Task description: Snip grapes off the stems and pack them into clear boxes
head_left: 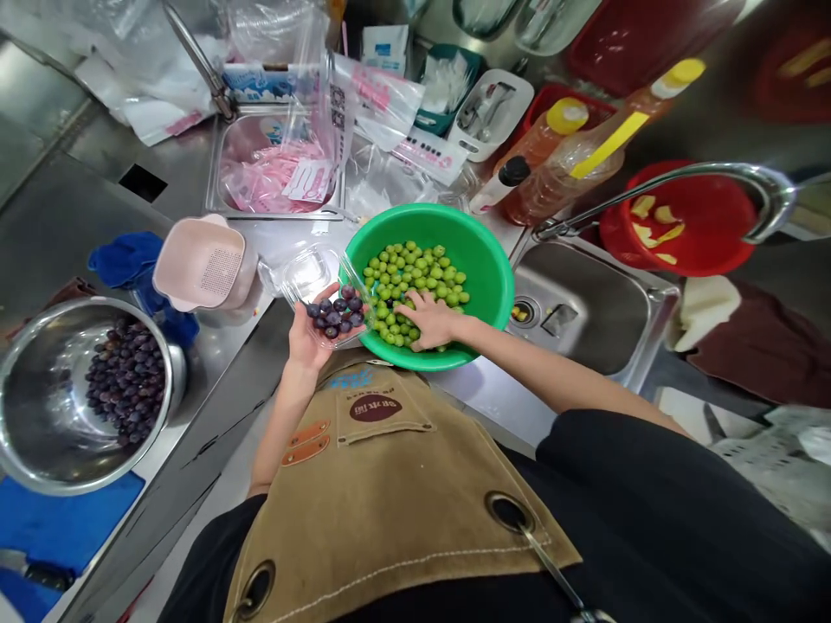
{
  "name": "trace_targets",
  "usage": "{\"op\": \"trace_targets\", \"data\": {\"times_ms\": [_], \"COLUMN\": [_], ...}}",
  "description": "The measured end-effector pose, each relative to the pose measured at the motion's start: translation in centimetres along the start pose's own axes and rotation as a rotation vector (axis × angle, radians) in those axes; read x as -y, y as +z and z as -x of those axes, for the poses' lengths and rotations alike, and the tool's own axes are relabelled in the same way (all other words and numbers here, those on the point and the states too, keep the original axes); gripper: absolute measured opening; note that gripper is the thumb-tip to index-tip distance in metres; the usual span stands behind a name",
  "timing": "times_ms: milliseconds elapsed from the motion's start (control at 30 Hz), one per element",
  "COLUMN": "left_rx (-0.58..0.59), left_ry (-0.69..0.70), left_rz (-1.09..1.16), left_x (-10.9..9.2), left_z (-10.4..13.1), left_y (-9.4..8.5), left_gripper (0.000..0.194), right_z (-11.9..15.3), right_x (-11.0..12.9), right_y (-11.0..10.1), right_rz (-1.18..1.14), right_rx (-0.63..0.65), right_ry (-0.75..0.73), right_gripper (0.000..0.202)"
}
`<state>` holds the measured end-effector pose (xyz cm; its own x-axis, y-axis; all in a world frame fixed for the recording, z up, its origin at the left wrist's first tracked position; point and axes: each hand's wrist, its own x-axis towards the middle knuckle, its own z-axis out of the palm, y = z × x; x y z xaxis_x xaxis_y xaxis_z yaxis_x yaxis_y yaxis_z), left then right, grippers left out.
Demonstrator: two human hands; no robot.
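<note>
Hands were apart: the left hand (308, 337), palm up, supported a clear container (368, 315) of dark grapes (336, 313), while the right hand (432, 320) had its fingers spread on green grapes (396, 268) inside a green basin (497, 268). Whether any fruit was pinched under those fingertips, I could not tell.

The thin container looked the likeliest trouble: held off the table (234, 346) from below, it could tip or flex if the palm tilted, and the grapes could roll out over its low wall. Its edge was close to the basin rim, so a knock there might spill it too. Pressing hard on the green fruit could bruise it or shift the basin.

Beyond, a pink basket (195, 251) stood between the container and a steel bowl (45, 381) of more dark grapes, partly blocking that side. A knife (48, 575) lay on a blue board (78, 519). Opposite, a sink (584, 303) sat beside the basin, where stray fruit could drop, with bottles (545, 173) crowding behind.
</note>
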<state>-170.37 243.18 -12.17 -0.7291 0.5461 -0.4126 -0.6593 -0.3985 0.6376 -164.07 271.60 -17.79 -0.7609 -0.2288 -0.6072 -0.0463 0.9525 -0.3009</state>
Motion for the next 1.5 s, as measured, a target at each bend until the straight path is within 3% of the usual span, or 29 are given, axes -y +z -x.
{"op": "trace_targets", "data": {"times_ms": [167,333,433,533,667,733,833,900,1000,1167,1267,1400,1500], "left_rx": [0.009,0.014,0.02,0.013,0.014,0.0,-0.023,-0.038,-0.071,-0.067,-0.016,0.032,0.018], "left_ry": [-0.021,-0.043,-0.065,-0.095,-0.184,-0.216,-0.227,-0.235,-0.253,-0.25,-0.218,-0.186,-0.13], "left_rz": [-0.042,-0.035,0.0,0.028,0.069,0.085,0.098,0.104,0.098,0.047,0.026,-0.028,-0.067], "left_x": [0.6,0.7,0.7,0.9,1.6,2.0,2.4,2.4,2.4,2.8,3.1,3.2,3.3], "left_z": [-0.3,-0.9,-1.4,-1.9,-2.7,-2.9,-3.0,-3.0,-3.2,-3.9,-4.1,-4.1,-4.0], "left_y": [0.1,0.2,0.4,0.7,1.6,2.3,3.1,3.4,3.1,1.9,1.4,1.2,1.5], "left_gripper": [0.095,0.091,0.086,0.083,0.084,0.083,0.076,0.069,0.058,0.046,0.049,0.06,0.065], "right_z": [-0.8,-0.5,0.3,1.6,3.3,3.4,2.0,0.8,-0.1,1.3,2.7,3.9,4.3], "right_x": [0.7,-1.0,-2.5,-2.8,1.0,4.2,8.3,9.8,10.0,7.4,5.1,3.3,3.3], "right_y": [1.0,1.1,-0.1,-3.2,-9.0,-11.4,-13.2,-13.5,-13.4,-14.2,-14.2,-12.2,-9.6], "right_rz": [0.12,0.162,0.101,-0.078,-0.238,-0.193,-0.006,0.119,0.18,0.001,-0.142,-0.274,-0.355], "right_rx": [-0.059,-0.075,-0.069,-0.267,-0.674,-0.73,-0.669,-0.625,-0.603,-0.597,-0.705,-0.814,-0.789], "right_ry": [-0.007,-0.164,-0.092,-0.063,-0.244,-0.322,-0.347,-0.323,-0.33,-0.443,-0.374,-0.22,-0.223], "right_gripper": [0.095,0.046,0.037,0.03,0.023,0.024,0.029,0.034,0.047,0.05,0.044,0.041,0.052]}}
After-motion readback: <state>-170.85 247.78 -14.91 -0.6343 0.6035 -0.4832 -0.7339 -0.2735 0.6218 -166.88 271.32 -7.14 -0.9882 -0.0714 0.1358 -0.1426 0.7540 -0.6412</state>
